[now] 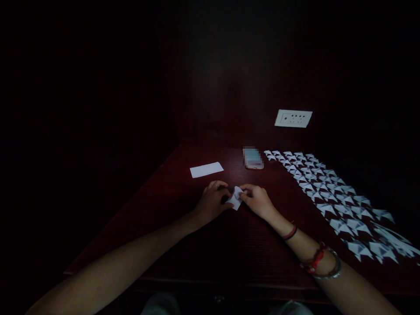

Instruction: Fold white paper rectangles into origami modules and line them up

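A: Nearest the camera are the bare left forearm (131, 259) and the bare right forearm (352, 286), both entering from the bottom edge. The right forearm carries a thin red-and-dark cord band (290, 232), a red knotted bracelet (316, 259) and a silver-coloured bangle (332, 274).

B: State the condition of the hands.

A: Right hand (258, 201): thumb and forefinger pinch the right side of a small folded white paper piece (236, 203). Left hand (210, 204): fingers curled, thumb and forefinger gripping the left side of the same piece.

B: Position and orientation of that piece?

A: Between the 2 hands, over the middle of the dark red wooden table (147, 205). 1 pointed corner faces the person. The visible part is longest from far edge to near corner; fingers cover the sides, so the full outline cannot be confirmed.

B: Adjacent items?

A: Beyond the left hand, a flat white rectangular paper strip (206, 169) lies with its long axis left to right, right end slightly farther away. To its right, a light-rimmed phone (253, 157) with a pixelated screen points lengthwise away from the person. Along the table's right side, pointed white folded-paper shapes (355, 227) lie in rows. Behind, a white rectangular socket plate (293, 118) is wall-mounted, long axis horizontal.
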`<action>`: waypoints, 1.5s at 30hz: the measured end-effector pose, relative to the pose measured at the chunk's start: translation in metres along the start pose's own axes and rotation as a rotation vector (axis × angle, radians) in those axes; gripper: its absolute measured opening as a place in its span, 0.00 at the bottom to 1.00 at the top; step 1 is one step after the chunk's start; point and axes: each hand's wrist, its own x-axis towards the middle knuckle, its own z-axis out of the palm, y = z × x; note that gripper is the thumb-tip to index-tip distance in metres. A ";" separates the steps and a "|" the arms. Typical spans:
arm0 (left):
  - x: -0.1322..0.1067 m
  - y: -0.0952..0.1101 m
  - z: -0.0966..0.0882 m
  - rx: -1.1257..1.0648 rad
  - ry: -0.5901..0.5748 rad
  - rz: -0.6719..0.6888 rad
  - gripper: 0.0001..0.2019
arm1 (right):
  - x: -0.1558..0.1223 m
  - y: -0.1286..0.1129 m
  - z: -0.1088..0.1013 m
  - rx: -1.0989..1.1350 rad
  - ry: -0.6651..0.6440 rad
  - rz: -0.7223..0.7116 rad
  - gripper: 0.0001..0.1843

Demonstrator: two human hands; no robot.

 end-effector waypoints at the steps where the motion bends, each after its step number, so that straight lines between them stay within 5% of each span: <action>1: 0.000 0.000 0.000 -0.002 -0.001 0.003 0.10 | 0.000 0.000 0.000 -0.010 -0.002 -0.013 0.11; 15: 0.002 0.012 -0.007 -0.084 -0.165 -0.070 0.13 | -0.001 0.003 0.001 -0.064 0.003 -0.098 0.12; 35: 0.003 0.020 -0.003 0.180 -0.070 -0.086 0.15 | -0.003 -0.001 -0.001 -0.008 -0.004 -0.063 0.10; 45: 0.003 0.013 -0.004 0.042 -0.068 -0.134 0.12 | -0.001 0.004 0.001 -0.054 0.025 -0.072 0.10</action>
